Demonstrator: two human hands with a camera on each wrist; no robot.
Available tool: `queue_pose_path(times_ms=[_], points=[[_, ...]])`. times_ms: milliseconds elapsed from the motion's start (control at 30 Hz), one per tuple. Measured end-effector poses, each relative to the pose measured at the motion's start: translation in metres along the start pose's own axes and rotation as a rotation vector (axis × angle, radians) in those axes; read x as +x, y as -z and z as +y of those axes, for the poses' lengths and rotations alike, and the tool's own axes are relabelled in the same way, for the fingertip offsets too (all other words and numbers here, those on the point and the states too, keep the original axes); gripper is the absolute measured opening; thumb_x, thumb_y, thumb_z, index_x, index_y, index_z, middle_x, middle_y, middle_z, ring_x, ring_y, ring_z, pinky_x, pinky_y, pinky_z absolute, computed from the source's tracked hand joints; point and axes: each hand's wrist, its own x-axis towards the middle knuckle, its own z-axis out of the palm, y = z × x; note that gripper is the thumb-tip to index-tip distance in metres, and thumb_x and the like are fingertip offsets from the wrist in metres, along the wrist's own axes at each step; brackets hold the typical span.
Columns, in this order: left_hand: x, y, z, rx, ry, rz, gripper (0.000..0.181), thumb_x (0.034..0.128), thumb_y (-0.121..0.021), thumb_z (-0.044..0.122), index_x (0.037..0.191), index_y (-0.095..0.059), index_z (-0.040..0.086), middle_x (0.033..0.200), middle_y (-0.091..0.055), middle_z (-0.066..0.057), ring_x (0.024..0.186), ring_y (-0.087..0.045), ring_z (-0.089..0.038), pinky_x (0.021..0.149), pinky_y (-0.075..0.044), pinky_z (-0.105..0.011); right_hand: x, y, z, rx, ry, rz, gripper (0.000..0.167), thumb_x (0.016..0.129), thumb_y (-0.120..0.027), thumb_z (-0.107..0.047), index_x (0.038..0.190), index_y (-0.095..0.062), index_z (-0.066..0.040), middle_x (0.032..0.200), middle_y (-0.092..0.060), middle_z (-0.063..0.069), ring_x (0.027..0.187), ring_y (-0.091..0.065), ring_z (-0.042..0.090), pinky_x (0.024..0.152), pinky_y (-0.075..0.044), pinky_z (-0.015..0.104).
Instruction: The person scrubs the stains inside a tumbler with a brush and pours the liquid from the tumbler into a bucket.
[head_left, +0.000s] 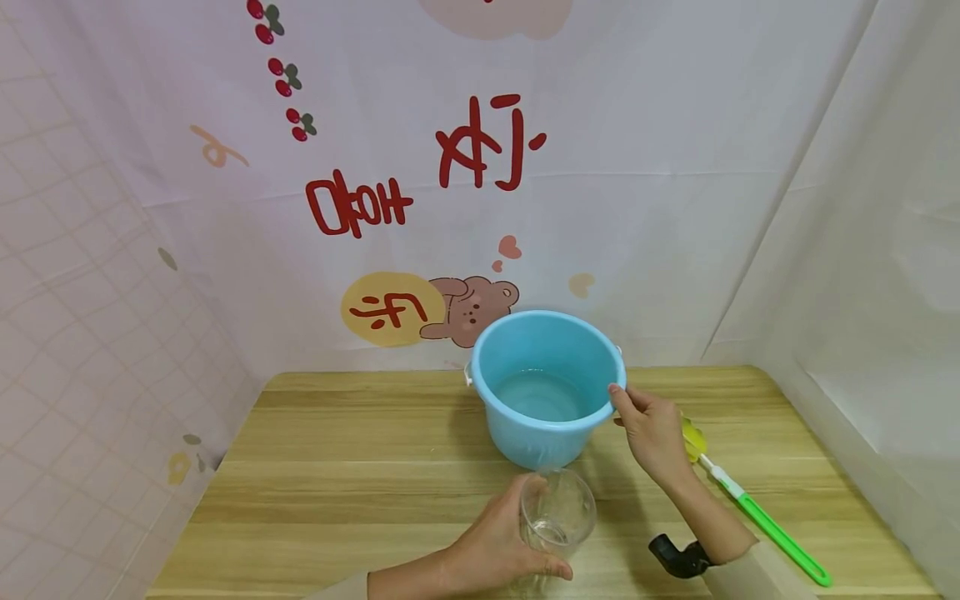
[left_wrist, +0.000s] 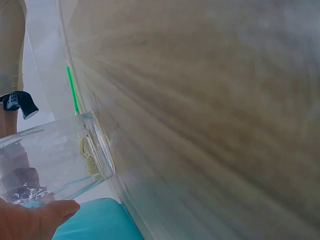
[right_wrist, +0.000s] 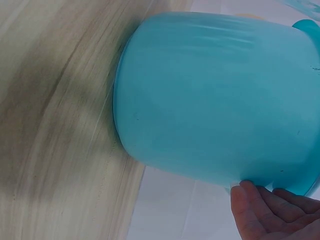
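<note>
A clear cup [head_left: 558,510] is in my left hand [head_left: 495,537], thumb and fingers wrapped round its side, just in front of the bucket. In the left wrist view the transparent cup [left_wrist: 55,155] lies across the picture, with the thumb [left_wrist: 45,217] along it. My right hand [head_left: 652,429] pinches the right rim of a light blue bucket [head_left: 536,437], thumb over the edge. Shallow water [head_left: 540,396] covers the bucket's bottom. From the right wrist, the bucket's outer wall [right_wrist: 215,100] fills the view, and the fingers [right_wrist: 270,210] press under its rim.
To the right, a sponge brush with a green handle [head_left: 783,529] and yellow head [head_left: 692,437] lies on the wooden table [head_left: 337,475], partly behind the right hand. A printed white cloth [head_left: 637,233] hangs behind the bucket. A black wrist mount [head_left: 678,557] sits on the right forearm.
</note>
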Motion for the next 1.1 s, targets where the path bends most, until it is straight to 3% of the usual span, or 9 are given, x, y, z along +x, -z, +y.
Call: queue_pose_path(times_ms=[333,633,867,1100], points=[[-0.0015,0.0009,0.0059,0.069,0.061,-0.003,0.094,0.0714,-0.099,0.039,0.146,-0.046,0.018,0.141,-0.055,0.0,0.133,-0.051,-0.017,0.11,-0.045,-0.04,0.001,-0.0011,0.0004,-0.006,0.014,0.004,0.045,0.108,-0.061,-0.029,0.133,-0.066,0.007,0.12,-0.071,0.028,0.094,-0.075,0.037,0.079,-0.063,0.038],[-0.0001,0.0032,0.0064,-0.016,0.016,-0.027,0.097,0.0739,-0.098,0.033,0.152,-0.043,0.02,0.141,-0.057,0.003,0.129,-0.057,-0.018,0.107,-0.049,-0.036,0.0006,-0.0005,0.001,-0.008,0.004,0.001,0.046,0.108,-0.061,-0.032,0.133,-0.067,0.006,0.122,-0.07,0.027,0.097,-0.075,0.04,0.078,-0.062,0.033],[-0.0012,0.0024,0.0067,-0.062,0.034,-0.037,0.096,0.0747,-0.098,0.029,0.153,-0.042,0.023,0.142,-0.055,0.004,0.13,-0.056,-0.018,0.108,-0.047,-0.035,0.0016,-0.0017,0.0033,-0.004,0.004,-0.001,0.047,0.108,-0.061,-0.034,0.134,-0.067,0.006,0.122,-0.071,0.027,0.097,-0.075,0.039,0.076,-0.061,0.025],[-0.0012,0.0048,0.0074,-0.015,0.04,-0.053,0.097,0.0749,-0.098,0.031,0.153,-0.041,0.02,0.143,-0.055,0.001,0.131,-0.054,-0.017,0.108,-0.047,-0.034,0.0007,-0.001,0.0017,-0.007,0.001,-0.003,0.049,0.108,-0.061,-0.035,0.134,-0.066,0.006,0.123,-0.07,0.027,0.098,-0.074,0.039,0.079,-0.062,0.033]])
